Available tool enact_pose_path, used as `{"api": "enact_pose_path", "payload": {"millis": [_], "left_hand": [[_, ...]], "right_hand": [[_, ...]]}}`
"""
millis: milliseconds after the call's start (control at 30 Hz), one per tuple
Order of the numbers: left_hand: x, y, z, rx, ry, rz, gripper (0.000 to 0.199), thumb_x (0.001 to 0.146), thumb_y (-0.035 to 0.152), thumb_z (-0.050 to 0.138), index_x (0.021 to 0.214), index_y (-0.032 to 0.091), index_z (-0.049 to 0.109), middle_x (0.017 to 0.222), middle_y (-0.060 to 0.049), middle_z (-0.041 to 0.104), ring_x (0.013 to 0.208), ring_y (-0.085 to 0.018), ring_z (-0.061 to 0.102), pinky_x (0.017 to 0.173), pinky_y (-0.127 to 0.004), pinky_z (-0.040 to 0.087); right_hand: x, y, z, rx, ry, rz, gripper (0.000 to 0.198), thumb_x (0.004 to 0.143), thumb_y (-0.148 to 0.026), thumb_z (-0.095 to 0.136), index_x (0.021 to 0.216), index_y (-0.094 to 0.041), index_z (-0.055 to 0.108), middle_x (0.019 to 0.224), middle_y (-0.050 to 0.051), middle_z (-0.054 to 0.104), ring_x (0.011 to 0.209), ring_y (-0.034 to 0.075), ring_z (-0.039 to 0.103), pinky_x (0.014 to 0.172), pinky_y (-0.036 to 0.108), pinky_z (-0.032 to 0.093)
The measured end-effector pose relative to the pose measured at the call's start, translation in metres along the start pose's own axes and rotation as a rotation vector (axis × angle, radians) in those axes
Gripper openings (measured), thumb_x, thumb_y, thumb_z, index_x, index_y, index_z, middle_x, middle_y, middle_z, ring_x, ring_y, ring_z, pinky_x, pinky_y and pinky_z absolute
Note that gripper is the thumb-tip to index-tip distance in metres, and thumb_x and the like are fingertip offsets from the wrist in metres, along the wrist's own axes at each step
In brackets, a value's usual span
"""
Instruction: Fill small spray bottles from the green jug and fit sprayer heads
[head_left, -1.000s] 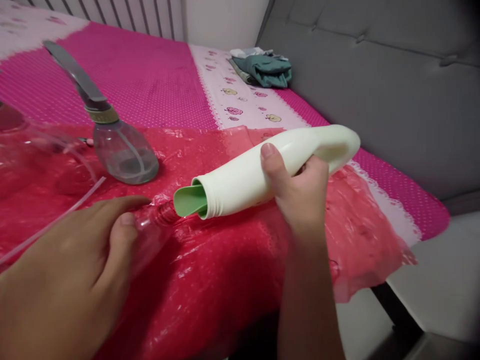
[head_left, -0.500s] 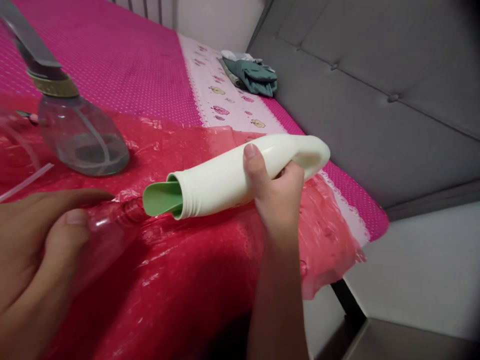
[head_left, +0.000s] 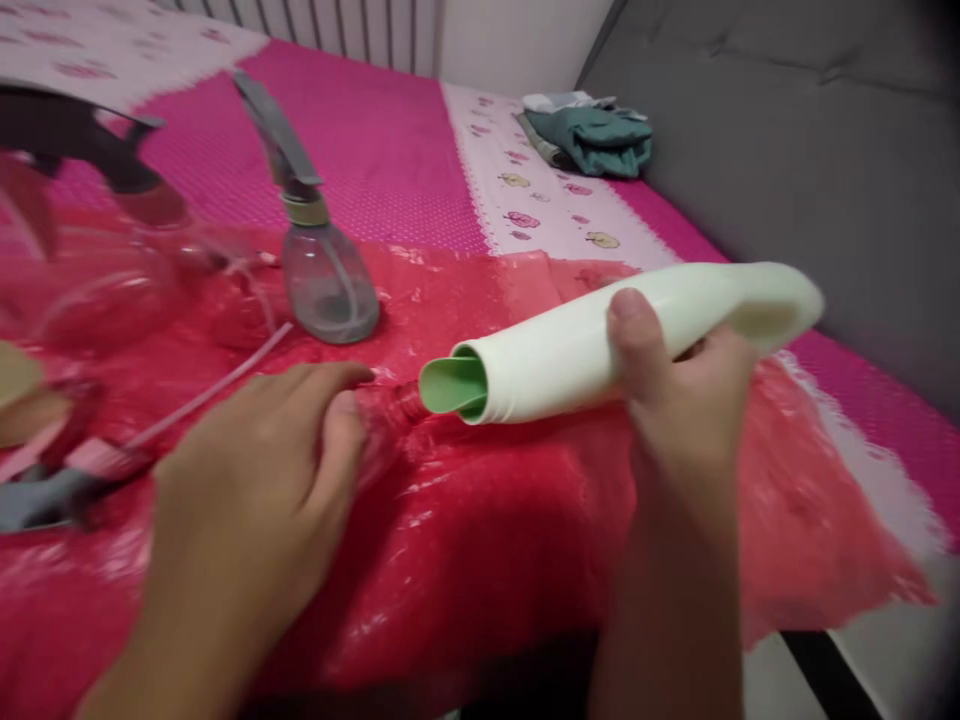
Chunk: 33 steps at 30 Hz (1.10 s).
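My right hand [head_left: 686, 385] is wrapped around a white plastic detergent bottle [head_left: 555, 345], tilted nearly level with its mouth to the left. A green pouring spout [head_left: 450, 385] sticks out of that mouth. My left hand [head_left: 262, 480] is closed round a clear bottle [head_left: 381, 425], mostly hidden behind the fingers. The clear bottle's open neck points right, at the tip of the green spout; whether they touch I cannot tell. No liquid is visible at the spout.
Red plastic sheeting [head_left: 480, 540] covers the pink dotted bed. A clear spray bottle [head_left: 330, 285] with a grey trigger stands behind my left hand. Another sprayer [head_left: 124, 165] is at the left. A loose spray head [head_left: 67, 490] with a tube lies nearer. Folded clothes [head_left: 592, 135] sit by the headboard [head_left: 787, 140].
The view has swung left, so both hands and bottles appear farther right and more sprayer parts show at the left. Both grips look the same.
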<state>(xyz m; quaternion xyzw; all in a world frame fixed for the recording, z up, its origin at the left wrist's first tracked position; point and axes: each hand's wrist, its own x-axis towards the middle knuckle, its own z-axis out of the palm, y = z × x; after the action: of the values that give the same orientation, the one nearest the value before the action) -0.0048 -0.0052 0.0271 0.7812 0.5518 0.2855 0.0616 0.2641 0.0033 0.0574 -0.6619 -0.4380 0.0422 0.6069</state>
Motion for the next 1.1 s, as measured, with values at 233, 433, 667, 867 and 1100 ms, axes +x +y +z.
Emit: {"api": "enact_pose_path", "payload": {"millis": [233,433,667,867,1100], "left_hand": [[0.010,0.032,-0.009,0.122,-0.029,-0.103,0.045,0.106,0.032,0.033,0.116,0.023,0.077,0.116,-0.010,0.083,0.104,-0.037,0.076,0.087,-0.054,0.055],[0.008,0.030,-0.010,0.104,-0.046,-0.124,0.046,0.105,0.033,0.034,0.117,0.023,0.077,0.115,-0.010,0.082,0.106,-0.037,0.075,0.090,-0.054,0.055],[0.009,0.033,-0.010,0.078,-0.072,-0.138,0.046,0.105,0.032,0.034,0.118,0.021,0.077,0.114,-0.011,0.082,0.106,-0.037,0.074,0.093,-0.055,0.055],[0.009,0.033,-0.010,0.080,-0.056,-0.123,0.043,0.105,0.029,0.036,0.108,0.021,0.078,0.107,-0.012,0.081,0.099,-0.034,0.073,0.089,-0.051,0.056],[0.009,0.032,-0.010,0.077,-0.030,-0.102,0.041,0.106,0.028,0.037,0.106,0.022,0.077,0.106,-0.012,0.082,0.096,-0.034,0.073,0.086,-0.051,0.055]], "right_hand": [[-0.002,0.006,-0.004,-0.039,0.013,-0.056,0.053,0.078,-0.069,0.080,0.090,-0.018,0.078,0.082,0.006,0.075,0.077,0.026,0.071,0.067,0.041,0.056],[-0.003,0.009,-0.006,-0.030,-0.010,-0.047,0.061,0.079,-0.073,0.079,0.097,-0.015,0.082,0.081,0.006,0.074,0.079,0.026,0.069,0.078,0.044,0.056],[-0.004,0.014,-0.006,-0.004,-0.028,-0.025,0.068,0.080,-0.074,0.080,0.111,-0.014,0.084,0.101,0.013,0.082,0.095,0.033,0.077,0.093,0.054,0.059],[-0.003,0.015,-0.003,0.033,-0.020,0.010,0.062,0.075,-0.069,0.083,0.107,-0.015,0.085,0.102,0.013,0.084,0.095,0.035,0.079,0.092,0.055,0.063],[-0.003,0.010,-0.004,0.027,-0.024,-0.006,0.059,0.077,-0.064,0.082,0.109,-0.015,0.085,0.105,0.013,0.084,0.098,0.035,0.080,0.092,0.054,0.064]]}}
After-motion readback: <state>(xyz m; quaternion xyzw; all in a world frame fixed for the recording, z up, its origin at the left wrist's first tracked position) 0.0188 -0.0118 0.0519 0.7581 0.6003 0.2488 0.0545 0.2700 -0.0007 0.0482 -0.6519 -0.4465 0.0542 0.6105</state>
